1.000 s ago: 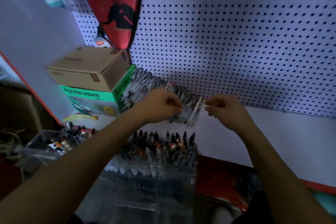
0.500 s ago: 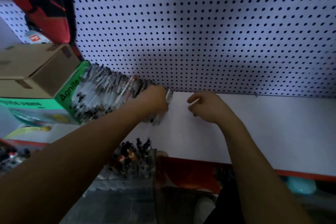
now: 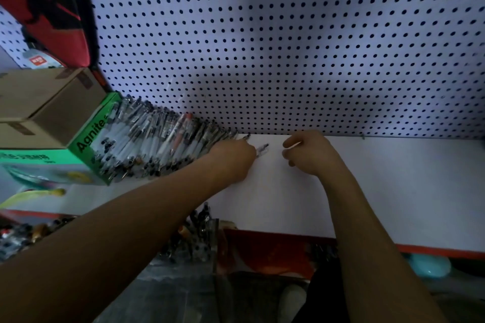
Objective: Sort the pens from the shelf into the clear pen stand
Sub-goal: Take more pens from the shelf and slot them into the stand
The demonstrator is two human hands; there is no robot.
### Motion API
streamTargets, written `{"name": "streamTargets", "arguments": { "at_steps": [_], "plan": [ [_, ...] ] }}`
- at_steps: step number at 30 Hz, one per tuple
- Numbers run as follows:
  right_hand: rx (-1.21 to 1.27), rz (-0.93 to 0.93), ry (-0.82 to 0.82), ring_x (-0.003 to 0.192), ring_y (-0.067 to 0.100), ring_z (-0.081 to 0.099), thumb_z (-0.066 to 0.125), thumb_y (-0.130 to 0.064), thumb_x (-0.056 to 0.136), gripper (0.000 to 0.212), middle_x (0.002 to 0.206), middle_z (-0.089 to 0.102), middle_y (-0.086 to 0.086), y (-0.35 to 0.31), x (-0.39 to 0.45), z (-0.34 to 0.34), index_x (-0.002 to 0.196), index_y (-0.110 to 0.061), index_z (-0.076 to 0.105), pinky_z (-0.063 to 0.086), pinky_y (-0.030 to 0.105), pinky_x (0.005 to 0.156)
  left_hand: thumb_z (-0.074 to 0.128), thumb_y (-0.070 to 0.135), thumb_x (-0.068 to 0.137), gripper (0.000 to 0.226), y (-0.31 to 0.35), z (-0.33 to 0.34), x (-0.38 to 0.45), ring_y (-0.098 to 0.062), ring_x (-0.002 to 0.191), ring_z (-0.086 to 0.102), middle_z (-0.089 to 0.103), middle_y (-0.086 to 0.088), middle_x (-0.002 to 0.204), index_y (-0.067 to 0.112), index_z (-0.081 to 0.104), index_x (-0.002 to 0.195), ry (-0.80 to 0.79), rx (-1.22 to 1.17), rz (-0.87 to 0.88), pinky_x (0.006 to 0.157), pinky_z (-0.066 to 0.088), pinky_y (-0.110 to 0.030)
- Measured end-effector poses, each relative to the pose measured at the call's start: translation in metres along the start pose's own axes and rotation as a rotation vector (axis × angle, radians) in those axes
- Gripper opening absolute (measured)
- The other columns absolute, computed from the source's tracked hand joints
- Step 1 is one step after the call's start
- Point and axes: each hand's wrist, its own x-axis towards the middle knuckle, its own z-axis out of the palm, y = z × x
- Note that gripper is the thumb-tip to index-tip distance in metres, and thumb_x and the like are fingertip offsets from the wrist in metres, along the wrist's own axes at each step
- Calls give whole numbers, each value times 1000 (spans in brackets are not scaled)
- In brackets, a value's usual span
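Head view shows your left hand (image 3: 233,156) gripping pens (image 3: 261,150) angled toward the pegboard (image 3: 288,47), your right hand (image 3: 308,153) curled, its contents unclear.

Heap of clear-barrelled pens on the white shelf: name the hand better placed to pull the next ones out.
Left. The left hand sits at the heap's right edge; the right hand is farther away, fingers curled.
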Motion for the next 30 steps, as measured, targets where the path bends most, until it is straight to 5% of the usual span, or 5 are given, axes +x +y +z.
{"name": "streamTargets", "arguments": {
  "at_steps": [3, 6, 16, 22, 30],
  "plan": [
    [8, 5, 3, 100, 26, 65, 68, -15, 87, 17, 110, 68, 13, 3, -3, -2, 103, -17, 68, 53, 36, 89, 57, 17, 92, 10, -14, 4, 3, -16, 68, 49, 56, -9, 91, 8, 57, 96, 99, -226, -47, 54, 36, -24],
    [152, 4, 3, 86, 20, 69, 70, -13, 88, 17, 103, 70, 10, 1, -10, -5, 104, -10, 70, 56, 34, 83, 62, 16, 89, 14, -27, -1, -3, -15, 61, 51, 56, -6, 73, 9, 60, 78, 129, -607, -38, 52, 38, -21],
    [517, -242, -128, 77, 13, 71, 68, -16, 91, 9, 86, 74, 2, -38, -41, 8, 96, -14, 74, 59, 24, 73, 63, 17, 95, 21, -43, -10, -64, 3, 49, 51, 55, 11, 58, 21, 65, 74, 116, -1004, 96, 53, 44, -14],
    [749, -259, -41, 81, 18, 69, 56, -10, 99, 14, 89, 70, 7, -66, -63, 26, 96, -10, 69, 59, 25, 72, 62, 14, 94, 11, -64, -5, -107, -16, 76, 67, 71, -9, 93, 9, 72, 97, 446, -1554, -106, 64, 53, -24],
    [770, -418, -152, 84, 19, 65, 48, -10, 103, 18, 93, 65, 7, -127, -110, 62, 103, -9, 66, 59, 31, 78, 58, 6, 93, 23, -92, 22, -203, -26, 92, 69, 71, -12, 91, 10, 61, 116, 712, -1951, -152, 75, 56, -36]
  ]
}}
